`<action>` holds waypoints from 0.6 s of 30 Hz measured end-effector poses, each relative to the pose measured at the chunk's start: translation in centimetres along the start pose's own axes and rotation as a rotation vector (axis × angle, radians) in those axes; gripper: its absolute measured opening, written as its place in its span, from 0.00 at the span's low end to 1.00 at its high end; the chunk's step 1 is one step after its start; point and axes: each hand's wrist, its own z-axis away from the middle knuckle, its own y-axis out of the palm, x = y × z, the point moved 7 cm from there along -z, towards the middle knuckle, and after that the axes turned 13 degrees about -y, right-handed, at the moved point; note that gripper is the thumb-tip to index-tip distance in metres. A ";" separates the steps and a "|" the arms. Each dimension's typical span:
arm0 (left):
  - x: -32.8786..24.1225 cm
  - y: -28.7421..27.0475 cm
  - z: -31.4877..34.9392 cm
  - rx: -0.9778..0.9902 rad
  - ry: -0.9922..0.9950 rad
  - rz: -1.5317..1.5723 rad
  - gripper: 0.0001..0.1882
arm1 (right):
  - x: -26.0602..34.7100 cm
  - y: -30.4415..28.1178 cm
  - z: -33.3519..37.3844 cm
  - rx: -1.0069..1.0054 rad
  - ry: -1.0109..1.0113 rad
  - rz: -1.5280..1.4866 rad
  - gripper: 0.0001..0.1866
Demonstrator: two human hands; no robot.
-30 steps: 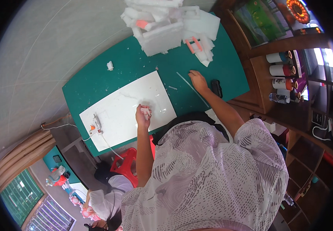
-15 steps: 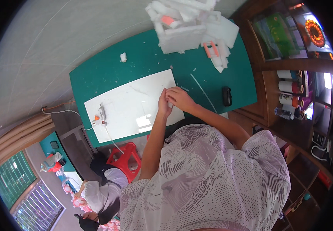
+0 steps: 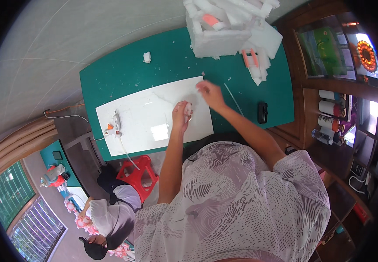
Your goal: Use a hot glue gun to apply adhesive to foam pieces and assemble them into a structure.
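My left hand (image 3: 180, 115) is closed around a small whitish piece with pinkish patches (image 3: 189, 109), just above the white board (image 3: 145, 118). Its exact kind is too small to make out. To the right and a little farther away, my right hand (image 3: 211, 94) is raised apart from the piece, near the board's right edge. Its fingers are bent and smeared by motion, so whether they hold anything is unclear. At the left of the board lies a white corded tool with an orange part (image 3: 117, 123), resembling a glue gun.
White foam pieces (image 3: 219, 43) are heaped at the back right of the green table (image 3: 162, 52), with a pink frame (image 3: 250, 58). A thin pale stick (image 3: 232, 98) and a black case (image 3: 262, 112) lie right. At lower left, another person (image 3: 114, 214) sits near a red stool (image 3: 138, 177).
My hands were together and have come apart. The right one has moved farther away and to the right; the left has shifted slightly left, showing the whitish piece. The head view has shifted a little.
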 end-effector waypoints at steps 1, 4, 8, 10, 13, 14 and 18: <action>-0.8 -1.1 0.0 -0.052 0.019 -0.057 0.08 | -0.1 -1.3 -1.8 -0.080 -0.029 0.209 0.10; -2.0 -3.0 0.3 -0.072 0.015 -0.080 0.08 | -3.6 -2.4 -5.0 -0.018 -0.263 0.362 0.14; -2.1 -4.8 1.3 -0.099 -0.024 -0.120 0.08 | -6.0 -1.8 -6.6 0.157 -0.238 0.364 0.12; -1.7 -5.2 1.5 -0.095 -0.034 -0.126 0.08 | -6.3 -2.1 -7.0 0.205 -0.250 0.369 0.11; -0.8 -5.9 2.0 -0.087 -0.059 -0.133 0.09 | -6.9 -2.1 -7.0 0.320 -0.213 0.418 0.08; -0.5 -5.9 2.0 -0.083 -0.075 -0.126 0.09 | -6.5 -2.3 -7.0 0.267 -0.195 0.404 0.07; 0.0 -6.1 1.8 -0.105 -0.114 -0.148 0.09 | -6.4 -1.7 -7.3 0.222 -0.102 0.357 0.04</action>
